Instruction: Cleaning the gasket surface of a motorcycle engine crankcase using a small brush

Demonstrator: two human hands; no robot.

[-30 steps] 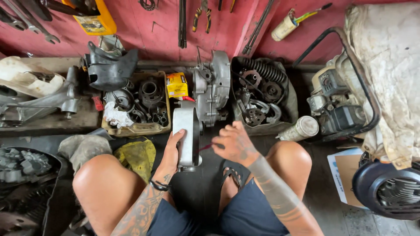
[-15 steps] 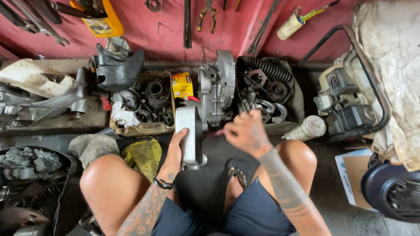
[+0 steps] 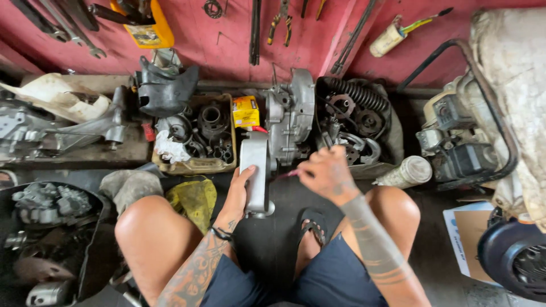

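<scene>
The left hand (image 3: 238,196) was clamped on the side of a flat grey cast-metal engine cover (image 3: 255,170), holding it upright on the dark floor between the knees. The right hand (image 3: 327,173) was closed around a thin pink-handled tool (image 3: 287,174), with its tip towards the cover's edge. Just behind the cover stood a larger grey metal crankcase half (image 3: 290,119), and beside it a small yellow cardboard box (image 3: 245,111) and a tray of dark engine parts (image 3: 196,139). To do this well, I think the left hand should keep the cover steady, and the tool should work in short, light strokes.
</scene>
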